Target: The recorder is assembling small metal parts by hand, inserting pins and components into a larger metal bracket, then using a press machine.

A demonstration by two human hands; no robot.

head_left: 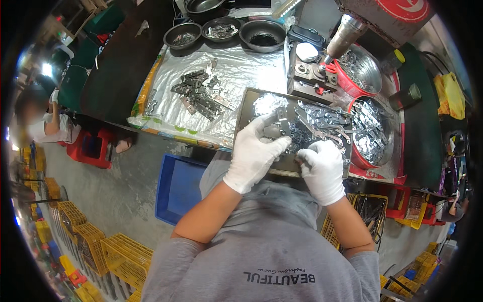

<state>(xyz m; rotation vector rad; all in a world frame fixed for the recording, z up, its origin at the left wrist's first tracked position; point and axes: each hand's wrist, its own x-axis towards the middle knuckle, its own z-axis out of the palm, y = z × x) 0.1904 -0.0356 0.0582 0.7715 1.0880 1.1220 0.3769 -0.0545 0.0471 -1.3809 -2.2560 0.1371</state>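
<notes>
Left hand (259, 148) pinches a metal plate (283, 122) above the tray (246, 106), likely keeping loose parts (300, 137) within reach of the right hand (323, 168), curled at the near right, its grip hidden from me.

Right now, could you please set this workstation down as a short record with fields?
Left hand: white-gloved, holding a small metal part above the tray
Right hand: white-gloved, fingers curled over the tray's near side; any grasp unclear
In tray: loose metal pieces
Left of tray: pile of metal strips on a silver sheet
Right of tray: red containers with metal parts
Far side: dark bowls
</notes>
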